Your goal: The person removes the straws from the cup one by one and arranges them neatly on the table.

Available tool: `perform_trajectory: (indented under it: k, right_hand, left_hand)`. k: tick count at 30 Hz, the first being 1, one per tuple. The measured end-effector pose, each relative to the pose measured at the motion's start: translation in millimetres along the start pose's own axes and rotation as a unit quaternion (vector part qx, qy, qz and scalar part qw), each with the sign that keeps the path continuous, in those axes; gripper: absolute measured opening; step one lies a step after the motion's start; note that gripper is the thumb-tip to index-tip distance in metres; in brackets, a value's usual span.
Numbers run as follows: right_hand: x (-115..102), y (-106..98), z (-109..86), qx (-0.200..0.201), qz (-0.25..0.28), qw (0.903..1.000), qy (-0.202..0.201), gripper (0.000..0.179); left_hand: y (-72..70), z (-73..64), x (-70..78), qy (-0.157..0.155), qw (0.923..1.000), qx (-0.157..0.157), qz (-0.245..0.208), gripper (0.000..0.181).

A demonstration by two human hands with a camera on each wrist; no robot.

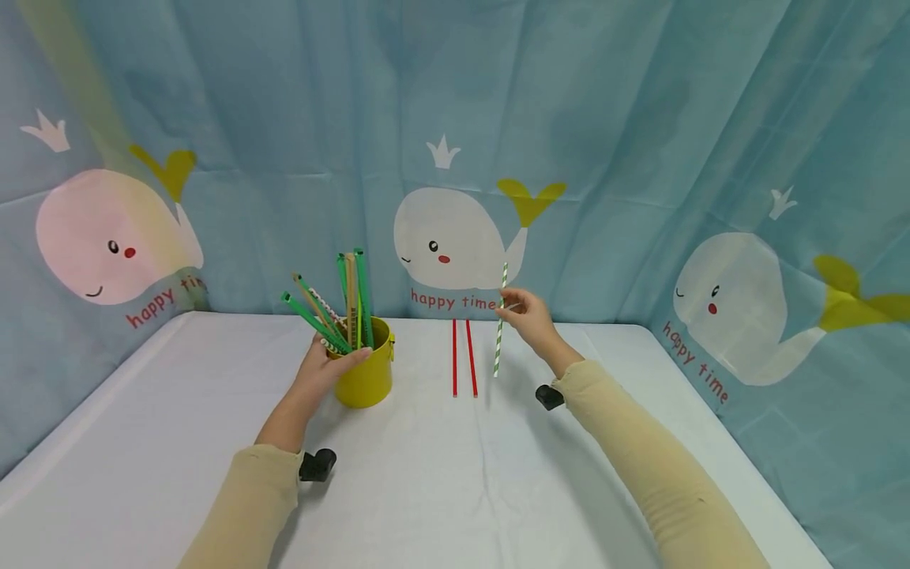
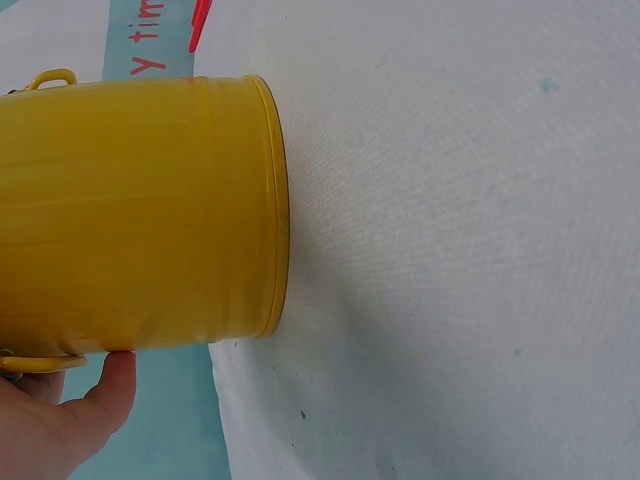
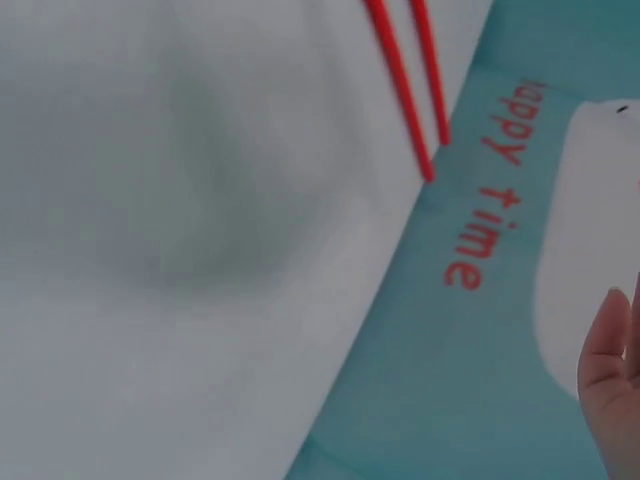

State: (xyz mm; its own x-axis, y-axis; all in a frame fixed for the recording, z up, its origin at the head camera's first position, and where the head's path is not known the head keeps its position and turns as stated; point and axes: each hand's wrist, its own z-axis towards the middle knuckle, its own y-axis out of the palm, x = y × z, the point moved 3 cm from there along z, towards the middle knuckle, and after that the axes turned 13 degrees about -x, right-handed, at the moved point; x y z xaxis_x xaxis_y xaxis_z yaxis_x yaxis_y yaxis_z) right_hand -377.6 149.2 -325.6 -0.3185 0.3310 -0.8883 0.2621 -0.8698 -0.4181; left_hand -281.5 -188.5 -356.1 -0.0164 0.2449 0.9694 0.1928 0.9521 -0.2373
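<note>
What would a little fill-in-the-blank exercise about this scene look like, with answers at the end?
1. The right hand pinches a straw striped white and ____.
2. The bucket held by the left hand is coloured ____.
3. On the white table lie ____ loose red sticks.
4. Under the middle whale, red lettering reads "____ time".

Missing words: green; yellow; two; happy.

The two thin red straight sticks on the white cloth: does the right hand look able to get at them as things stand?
Probably yes: the red sticks lie uncovered near the right hand, though the green-and-white striped straw it pinches may need putting down first.
</note>
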Motion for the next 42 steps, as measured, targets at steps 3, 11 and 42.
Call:
perform_trajectory:
  k: [3,11,42]
  right_hand:
    - [10.1,-1.6,0.9,-0.021,-0.02,0.9994,0.017,0.041]
    - [36.4,2.0,3.2,-0.097,-0.078,0.9908,0.055,0.048]
    - [62.8,15.3,-0.1,-0.263,-0.222,0.9176,0.198,0.07]
  left_hand:
    - [-0.2,-0.4,-0.1,-0.003,1.0,0.001,0.003,0.088]
    - [-0.1,0.3,-0.5,0.007,1.0,0.002,-0.004,0.087]
    - [0.5,-1.1,-1.5,-0.001,1.0,0.002,0.002,0.09]
